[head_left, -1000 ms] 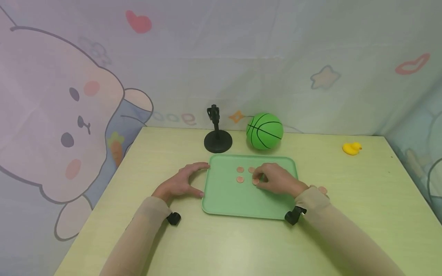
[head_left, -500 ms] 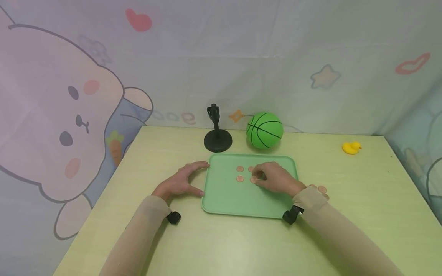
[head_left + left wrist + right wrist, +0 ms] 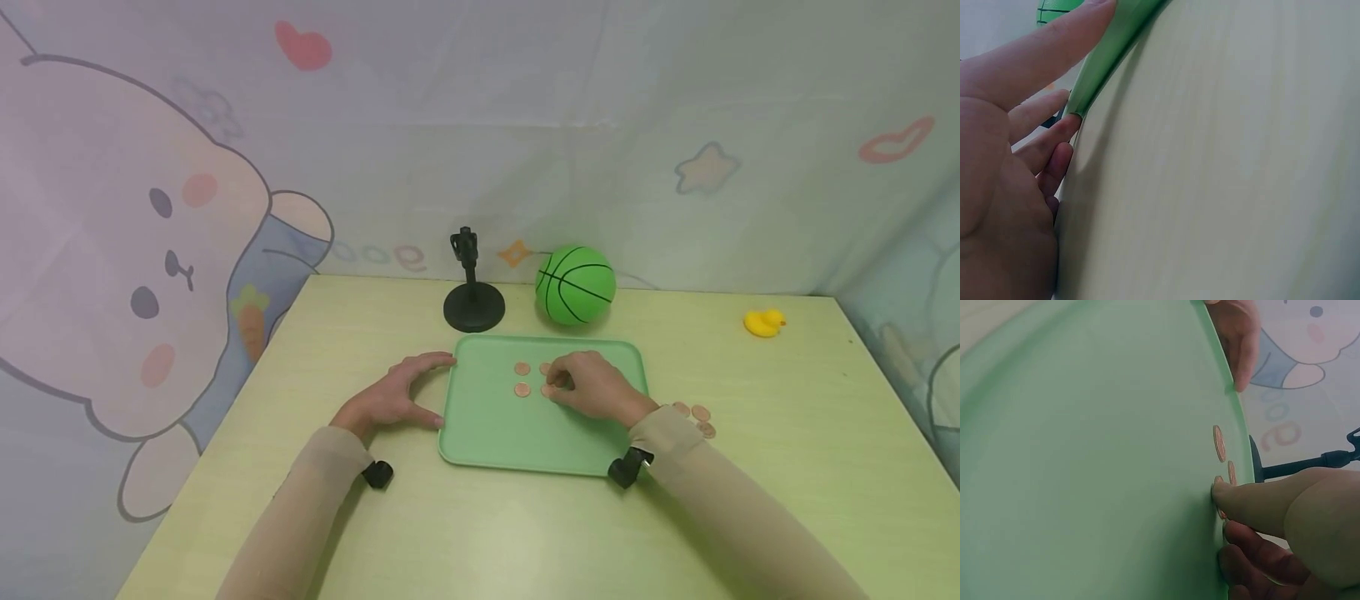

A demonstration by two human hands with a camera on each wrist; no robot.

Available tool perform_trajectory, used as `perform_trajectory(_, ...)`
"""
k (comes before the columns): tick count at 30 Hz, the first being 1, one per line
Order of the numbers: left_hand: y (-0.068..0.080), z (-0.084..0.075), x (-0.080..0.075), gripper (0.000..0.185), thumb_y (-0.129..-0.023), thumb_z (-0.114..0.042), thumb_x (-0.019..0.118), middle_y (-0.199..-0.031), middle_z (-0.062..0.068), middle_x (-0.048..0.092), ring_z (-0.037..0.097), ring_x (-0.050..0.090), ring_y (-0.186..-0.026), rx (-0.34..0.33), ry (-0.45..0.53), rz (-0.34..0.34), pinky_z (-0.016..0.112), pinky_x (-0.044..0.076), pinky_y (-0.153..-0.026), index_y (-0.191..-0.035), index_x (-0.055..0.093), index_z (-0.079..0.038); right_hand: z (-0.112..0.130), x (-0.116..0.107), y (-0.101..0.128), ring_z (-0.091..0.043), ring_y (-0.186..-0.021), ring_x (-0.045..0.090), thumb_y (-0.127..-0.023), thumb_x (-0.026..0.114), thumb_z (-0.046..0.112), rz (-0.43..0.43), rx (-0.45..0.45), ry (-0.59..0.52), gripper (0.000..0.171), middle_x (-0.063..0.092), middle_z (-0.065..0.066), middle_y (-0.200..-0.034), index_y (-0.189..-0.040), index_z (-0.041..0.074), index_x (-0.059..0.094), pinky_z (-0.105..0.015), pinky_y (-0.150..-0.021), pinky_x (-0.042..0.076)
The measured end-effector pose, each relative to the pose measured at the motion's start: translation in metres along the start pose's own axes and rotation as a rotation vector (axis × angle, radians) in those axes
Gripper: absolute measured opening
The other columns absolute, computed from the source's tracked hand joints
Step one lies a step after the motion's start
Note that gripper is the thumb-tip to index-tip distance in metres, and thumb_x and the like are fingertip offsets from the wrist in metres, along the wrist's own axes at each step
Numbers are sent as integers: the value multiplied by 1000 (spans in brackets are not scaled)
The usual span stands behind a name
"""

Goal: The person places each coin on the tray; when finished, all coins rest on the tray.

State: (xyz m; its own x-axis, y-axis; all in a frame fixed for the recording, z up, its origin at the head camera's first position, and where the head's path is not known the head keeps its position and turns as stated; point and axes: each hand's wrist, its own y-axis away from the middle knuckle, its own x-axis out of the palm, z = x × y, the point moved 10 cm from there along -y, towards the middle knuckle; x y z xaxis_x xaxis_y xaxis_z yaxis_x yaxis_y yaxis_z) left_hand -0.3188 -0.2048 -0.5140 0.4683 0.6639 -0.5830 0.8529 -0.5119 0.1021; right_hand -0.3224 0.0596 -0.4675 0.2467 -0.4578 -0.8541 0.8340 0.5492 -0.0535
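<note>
Several copper coins lie on a green tray (image 3: 495, 433). In the head view my right hand (image 3: 592, 386) bends over the tray, its thumb and fingertips pinching one coin (image 3: 547, 390) at the surface. Two more coins sit just left of it, an upper coin (image 3: 522, 368) and a lower coin (image 3: 522, 390). Another coin (image 3: 544, 368) is partly hidden behind my right fingers. From close up, the right wrist view has the thumb (image 3: 1241, 501) against the pinched coin (image 3: 1222, 513). My left hand (image 3: 390, 397) touches the tray's left rim with thumb and fingers spread wide.
Several loose coins (image 3: 701, 412) lie on the table right of the tray, beside the right sleeve. Behind the tray stand a black stand (image 3: 472, 307) and a green ball (image 3: 575, 286). A yellow toy duck (image 3: 763, 323) sits at the back right.
My right hand has shifted slightly left and away from me, and the pinched coin has slid with it towards the other coins. The left hand and the tray have kept their place.
</note>
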Motion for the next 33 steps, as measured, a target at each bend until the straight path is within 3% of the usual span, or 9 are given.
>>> perform_trajectory(10,2,-2,1,100,-70,-26,100,-168,1,36,32,23,-158,-10,18,-2,64,15,-127,-156,49,-27,-1,2,0,-15,-86,67,-95,80,21,-2,2,7,11,76,0,-93,-93,11,77,-40,-81,57)
perform_trajectory(16,1,-3,1,100,-70,-25,100,-168,1,37,32,22,-157,7,29,1,64,14,-127,-156,49,-26,-8,-2,3,-17,-89,68,-93,82,26,5,36,-18,20,76,-2,-98,-102,8,78,-40,-85,58)
perform_trajectory(33,2,0,0,103,-67,-27,101,-168,-2,36,30,23,-158,-32,37,-4,63,14,-127,-156,50,-29,-55,-44,38,-15,-82,66,-93,79,16,10,69,-69,22,73,-3,-98,-111,4,76,-33,-73,56)
